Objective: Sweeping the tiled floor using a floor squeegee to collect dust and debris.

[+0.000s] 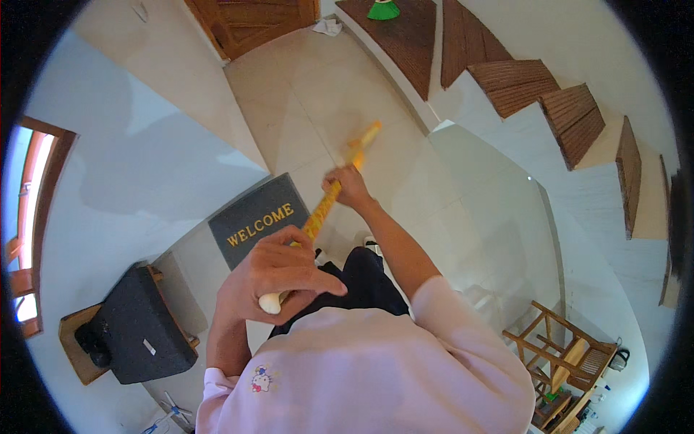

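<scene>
A long yellow patterned pole [318, 217] with a white rounded end slants away from my body, up and to the right. Close to its white end, my left hand [278, 264] has its fingers curled round the pole, the thumb sticking out. Farther along, my right hand [347, 186] grips the same pole with closed fingers. Past that hand the pole's far end looks orange-yellow and smeared by motion, over the tiled floor [448, 210]. What kind of tool it belongs to, I cannot make out.
A dark grey doormat [253, 217] with yellow lettering lies left of the pole. Stairs with brown treads [510, 87] rise at the right, a green brush-like thing [383, 9] on one. A black padded piece of furniture [137, 333] stands left, a wooden chair [564, 347] lower right.
</scene>
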`<state>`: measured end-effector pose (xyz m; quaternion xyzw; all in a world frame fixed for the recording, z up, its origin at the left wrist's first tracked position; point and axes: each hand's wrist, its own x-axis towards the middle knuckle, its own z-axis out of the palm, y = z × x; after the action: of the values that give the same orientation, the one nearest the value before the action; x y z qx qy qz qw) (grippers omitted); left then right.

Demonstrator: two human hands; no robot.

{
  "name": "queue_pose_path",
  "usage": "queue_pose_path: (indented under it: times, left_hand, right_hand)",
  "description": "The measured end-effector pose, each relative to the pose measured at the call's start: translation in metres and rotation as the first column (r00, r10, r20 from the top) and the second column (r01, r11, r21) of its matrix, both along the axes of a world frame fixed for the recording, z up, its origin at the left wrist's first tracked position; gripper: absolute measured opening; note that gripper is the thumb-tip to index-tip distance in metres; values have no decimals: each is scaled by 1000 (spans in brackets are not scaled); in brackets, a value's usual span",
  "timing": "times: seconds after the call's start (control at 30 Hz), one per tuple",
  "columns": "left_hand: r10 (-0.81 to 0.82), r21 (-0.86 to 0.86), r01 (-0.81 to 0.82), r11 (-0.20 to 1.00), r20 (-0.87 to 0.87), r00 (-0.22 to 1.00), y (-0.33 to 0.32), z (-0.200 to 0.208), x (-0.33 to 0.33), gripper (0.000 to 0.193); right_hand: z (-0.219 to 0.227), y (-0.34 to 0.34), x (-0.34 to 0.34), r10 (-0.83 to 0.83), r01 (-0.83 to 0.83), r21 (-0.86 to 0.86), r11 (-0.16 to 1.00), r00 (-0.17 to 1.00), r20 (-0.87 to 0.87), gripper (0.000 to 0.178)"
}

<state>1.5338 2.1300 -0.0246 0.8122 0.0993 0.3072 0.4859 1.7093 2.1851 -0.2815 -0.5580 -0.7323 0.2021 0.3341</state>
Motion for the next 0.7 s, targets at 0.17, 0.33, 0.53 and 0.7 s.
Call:
queue_pose_path:
  times: [0.17, 0.33, 0.53, 0.7]
  left_hand:
    - [267, 74, -270, 960, 40, 963, -4, 12, 4, 9]
    - [264, -190, -200, 961, 426, 865, 2, 25, 9, 20]
    - [267, -730, -228, 644, -64, 961, -14, -62, 149, 17]
    - [232, -655, -200, 729, -38, 972, -21, -66, 200, 11]
  right_hand:
    - [55, 22, 17, 85, -84, -32, 996, 996, 22, 9]
    - [82, -55, 53, 209, -153, -292, 944, 963, 168, 14]
    - [-1, -173, 197, 180, 92, -709, 699, 937, 299, 24]
    - [-35, -162, 237, 191, 36, -719, 695, 954, 232, 22]
